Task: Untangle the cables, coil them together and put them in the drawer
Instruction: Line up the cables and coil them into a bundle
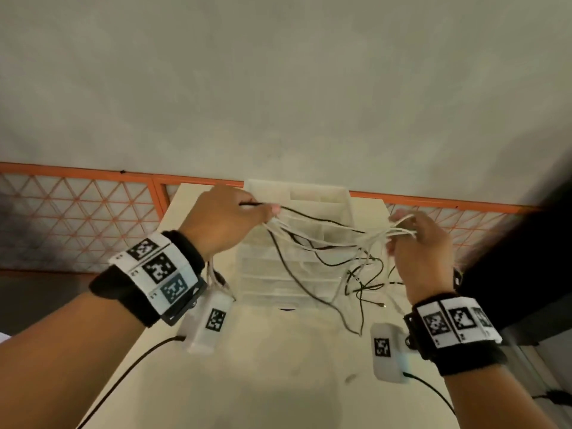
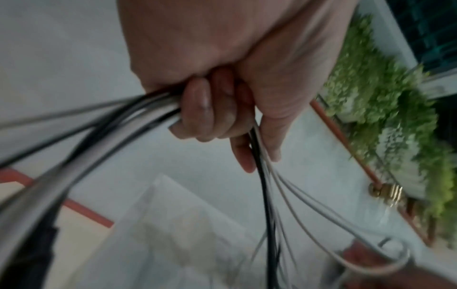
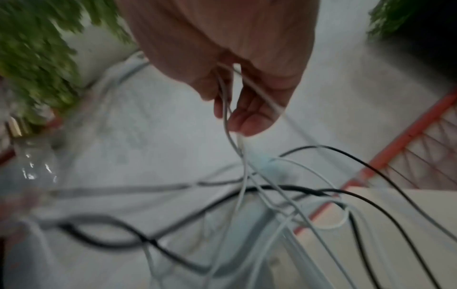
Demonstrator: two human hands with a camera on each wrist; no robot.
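Closest to us, our left hand has its fingers curled tight around a bunch of black and white cables, with strands spilling out both sides of the fist. Our right hand pinches a few white strands between thumb and fingertips, and the rest hangs slack below and between the two hands, over the table.

This stuff looks light, thin and floppy, so we reckon it'll snag on itself rather than slide free. Probably best to grab near a loose end and feed it back through the knot instead of yanking the middle.

The head view shows the clear drawer unit just past our fingertips, cables draped across its front. Only the left wrist view shows how firmly that fist is closed; the right wrist view shows the crossings under the pinch, though blurry.
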